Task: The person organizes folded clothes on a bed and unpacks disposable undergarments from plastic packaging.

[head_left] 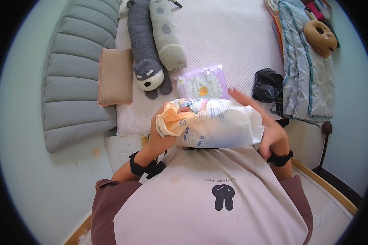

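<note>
A white plastic package (pixel 221 126) with blue print and a crumpled orange end is held up in front of my body. My left hand (pixel 163 139) grips it by the orange end, with the fingers partly covered by the wrapping. Beside the package's other end, my right hand (pixel 274 132) is open, its fingers stretched and somewhat blurred; I cannot tell whether it touches the plastic. A lilac packet (pixel 202 81) with a white flower print lies on the bed just beyond the package.
On the bed (pixel 221 32) rest a grey dog plush (pixel 143 45), a pale long plush (pixel 167 36) and a checked pillow (pixel 115 76). A black plastic bag (pixel 268 85) lies right, by a folded quilt (pixel 304 77) and brown ring cushion (pixel 321 38). A grey padded headboard (pixel 79 69) lines the left.
</note>
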Tool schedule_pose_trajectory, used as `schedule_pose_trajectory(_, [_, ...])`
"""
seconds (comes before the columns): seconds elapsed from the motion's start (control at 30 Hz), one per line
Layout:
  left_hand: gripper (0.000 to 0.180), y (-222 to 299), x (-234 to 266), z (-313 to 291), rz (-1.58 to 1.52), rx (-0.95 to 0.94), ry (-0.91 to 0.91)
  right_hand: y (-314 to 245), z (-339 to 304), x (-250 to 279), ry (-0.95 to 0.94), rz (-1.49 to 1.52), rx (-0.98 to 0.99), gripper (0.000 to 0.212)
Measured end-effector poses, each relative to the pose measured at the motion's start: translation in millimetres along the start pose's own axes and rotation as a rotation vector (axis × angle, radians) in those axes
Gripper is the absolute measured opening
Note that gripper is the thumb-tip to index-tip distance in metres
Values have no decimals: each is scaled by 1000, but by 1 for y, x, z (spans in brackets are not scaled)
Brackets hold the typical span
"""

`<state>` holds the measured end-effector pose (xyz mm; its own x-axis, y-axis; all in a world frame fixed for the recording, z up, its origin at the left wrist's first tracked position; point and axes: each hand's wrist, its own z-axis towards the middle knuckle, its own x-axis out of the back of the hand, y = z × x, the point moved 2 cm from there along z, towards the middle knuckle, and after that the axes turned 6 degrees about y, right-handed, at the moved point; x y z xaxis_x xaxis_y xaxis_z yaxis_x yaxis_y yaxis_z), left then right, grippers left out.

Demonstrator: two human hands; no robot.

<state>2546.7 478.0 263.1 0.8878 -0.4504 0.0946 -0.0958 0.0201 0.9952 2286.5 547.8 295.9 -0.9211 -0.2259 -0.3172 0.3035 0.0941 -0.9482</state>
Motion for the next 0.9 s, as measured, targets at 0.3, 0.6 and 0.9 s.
schedule_pose_trajectory(0.3, [25, 8, -6, -3, 180, -50, 125, 30, 4, -24, 275, -307, 324, 40])
schedule_pose_trajectory(0.6, [22, -7, -12, -3, -521, 359, 238, 46, 1, -27, 804, 93, 108, 35])
schedule_pose_trajectory(0.9, [22, -15, -19, 12, -777, 631, 264, 54, 19, -14, 950, 115, -113, 33])
